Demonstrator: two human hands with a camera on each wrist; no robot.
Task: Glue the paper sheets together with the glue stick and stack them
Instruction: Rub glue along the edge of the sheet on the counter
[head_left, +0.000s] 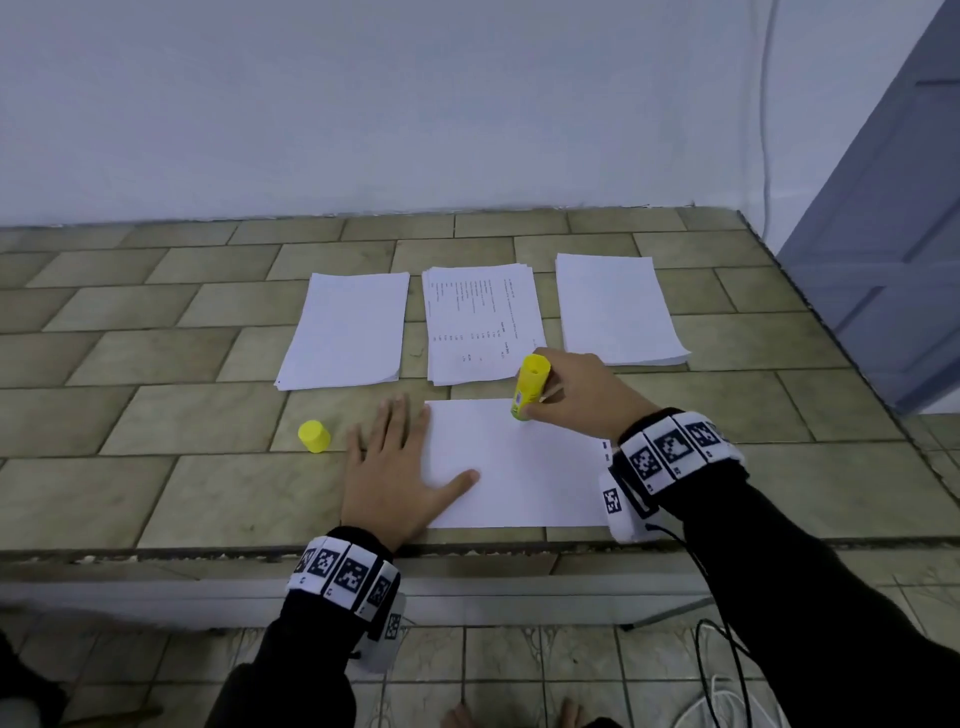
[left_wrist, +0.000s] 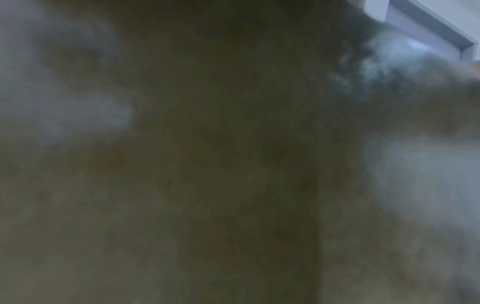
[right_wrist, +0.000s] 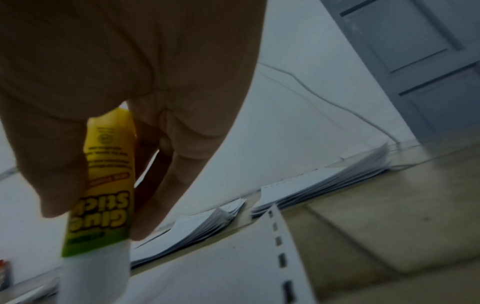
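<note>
Glue stick (right_wrist: 103, 185) labelled "Glue Stick", right hand (head_left: 576, 395) gripping

Matt white paper sheet (head_left: 519, 467); glossy yellow plastic glue stick (head_left: 530, 387), printed label; tiled surface (head_left: 156, 364), dull, mottled.

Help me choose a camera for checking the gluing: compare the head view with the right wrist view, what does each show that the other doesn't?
Only the head view shows the left hand flat on the single sheet's left edge, the yellow cap on the tiled table, and the third, left-hand stack.

Only the right wrist view shows the glue stick's printed label and its white lower end.

Both show the right hand gripping the glue stick, the sheet, two paper stacks, the grey door.
</note>
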